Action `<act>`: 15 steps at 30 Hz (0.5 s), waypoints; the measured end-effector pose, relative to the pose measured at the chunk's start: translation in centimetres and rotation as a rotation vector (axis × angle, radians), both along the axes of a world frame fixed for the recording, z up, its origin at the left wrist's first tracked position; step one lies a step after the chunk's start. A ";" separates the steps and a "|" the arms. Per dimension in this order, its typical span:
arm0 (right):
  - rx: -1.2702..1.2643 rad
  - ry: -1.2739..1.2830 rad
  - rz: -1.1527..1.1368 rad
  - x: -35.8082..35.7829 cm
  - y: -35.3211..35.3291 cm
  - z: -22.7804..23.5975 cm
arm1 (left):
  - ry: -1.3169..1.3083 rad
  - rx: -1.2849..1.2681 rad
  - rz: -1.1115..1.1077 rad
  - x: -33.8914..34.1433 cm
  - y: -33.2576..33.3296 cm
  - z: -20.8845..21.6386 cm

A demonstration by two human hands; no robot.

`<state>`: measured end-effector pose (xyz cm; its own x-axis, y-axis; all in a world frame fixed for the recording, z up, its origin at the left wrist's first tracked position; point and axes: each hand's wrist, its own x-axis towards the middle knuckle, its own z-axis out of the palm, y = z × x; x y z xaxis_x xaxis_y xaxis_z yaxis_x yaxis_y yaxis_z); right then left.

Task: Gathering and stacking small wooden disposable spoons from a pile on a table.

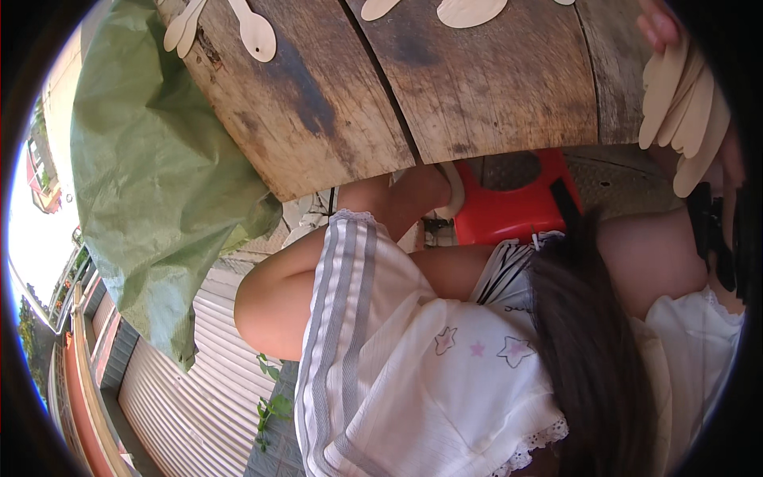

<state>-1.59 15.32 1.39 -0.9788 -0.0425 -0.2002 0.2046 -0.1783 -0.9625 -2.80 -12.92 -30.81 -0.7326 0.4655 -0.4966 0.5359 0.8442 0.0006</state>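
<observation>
At the far right edge, fingers of my right hand [658, 30] are closed on a fanned bundle of flat, pale wooden cutlery pieces [675, 99]. Their rounded ends point down, past the table's near edge. A black strap [719, 238] shows on the forearm below, beside the bundle. The dark rim of the picture cuts off much of this hand. I cannot make out my left hand anywhere. At the upper left of the table, a wooden spoon [258, 36] lies near two overlapping wooden pieces [184, 30]. More pale wooden pieces [471, 11] lie at the top edge.
The worn plank table [493, 87] has dark stains and gaps between its boards. Green plastic sheeting [151, 175] hangs at its left. Below it stands a red plastic stool [509, 211]. My legs and white clothing fill the lower middle, with long dark hair [592, 342] hanging over them.
</observation>
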 end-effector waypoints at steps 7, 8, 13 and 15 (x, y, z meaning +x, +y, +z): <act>0.001 0.013 -0.026 0.4 0.2 0.5 | 0.050 0.133 -0.028 1.0 -0.7 2.2; 0.003 0.024 -0.034 0.5 0.3 0.7 | 0.063 0.180 -0.044 1.5 -0.8 3.2; 0.007 0.037 -0.067 1.2 0.9 2.1 | -0.081 0.519 -0.047 6.9 -1.2 11.7; -0.003 0.034 -0.083 1.5 1.0 2.9 | -0.388 0.586 0.121 9.5 -1.0 16.9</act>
